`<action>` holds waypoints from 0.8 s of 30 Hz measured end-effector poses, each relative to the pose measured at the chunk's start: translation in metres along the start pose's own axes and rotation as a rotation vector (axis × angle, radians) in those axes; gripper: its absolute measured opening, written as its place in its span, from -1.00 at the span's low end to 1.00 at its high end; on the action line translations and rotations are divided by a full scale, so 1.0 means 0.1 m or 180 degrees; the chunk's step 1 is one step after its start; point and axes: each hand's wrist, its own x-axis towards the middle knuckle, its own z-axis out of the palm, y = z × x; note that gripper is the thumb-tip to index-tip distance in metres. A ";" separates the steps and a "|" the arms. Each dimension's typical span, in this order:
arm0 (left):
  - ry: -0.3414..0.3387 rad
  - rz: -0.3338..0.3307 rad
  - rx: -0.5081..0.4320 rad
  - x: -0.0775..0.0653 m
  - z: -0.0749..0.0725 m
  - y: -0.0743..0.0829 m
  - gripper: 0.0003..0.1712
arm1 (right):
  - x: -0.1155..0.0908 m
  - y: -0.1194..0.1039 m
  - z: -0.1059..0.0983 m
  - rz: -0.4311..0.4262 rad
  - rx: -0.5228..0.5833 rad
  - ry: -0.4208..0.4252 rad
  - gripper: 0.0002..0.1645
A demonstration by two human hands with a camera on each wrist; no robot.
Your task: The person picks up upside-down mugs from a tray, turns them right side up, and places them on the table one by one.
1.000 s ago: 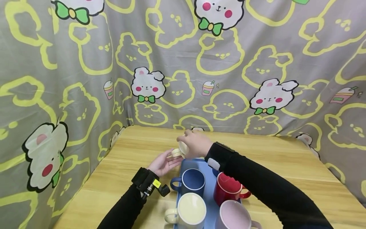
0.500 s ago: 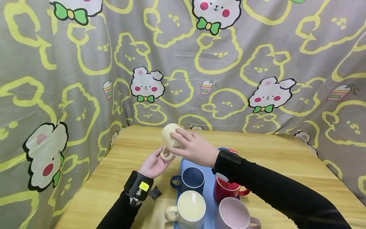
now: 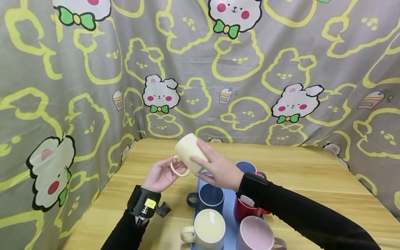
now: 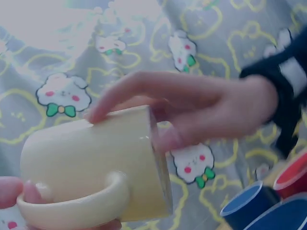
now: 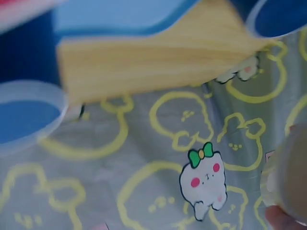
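A cream mug (image 3: 189, 152) is held tilted in the air above the far end of the blue tray (image 3: 229, 205). My left hand (image 3: 158, 176) pinches its handle; in the left wrist view the thumb lies at the handle (image 4: 81, 211). From the other side my right hand (image 3: 223, 168) grips the mug, its fingers along the body and the thumb at the end edge. Only a blurred sliver of the held mug shows at the right edge of the right wrist view.
On the tray stand a navy mug (image 3: 212, 196), another cream mug (image 3: 209, 229), a pink mug (image 3: 256, 234), a red mug (image 3: 243, 210) partly behind my right wrist, and a blue mug (image 3: 245, 166) at the back. A patterned curtain (image 3: 200, 69) hangs behind the wooden table (image 3: 150, 152).
The held mug has risen off the tray's far end and moved left toward me, turning so more of its side shows. My left hand has drawn back left with its handle.
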 end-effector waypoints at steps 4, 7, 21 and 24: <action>0.0208 0.0237 0.0486 0.02 0.05 0.00 -0.61 | 0.06 -0.08 -0.01 0.0948 0.0638 -0.0186 -0.22; 0.0384 0.0477 0.1002 0.07 0.05 -0.01 -0.59 | 0.17 -0.08 0.00 0.1513 0.0972 -0.0332 -0.18; 0.1830 0.1451 0.2257 0.61 -0.43 -0.11 -0.61 | 0.59 0.69 0.95 0.3646 0.3445 -0.0982 -0.32; 0.2012 0.1473 0.2360 0.69 -0.56 -0.15 -0.60 | 0.58 0.92 1.36 0.4084 0.3917 -0.0932 -0.34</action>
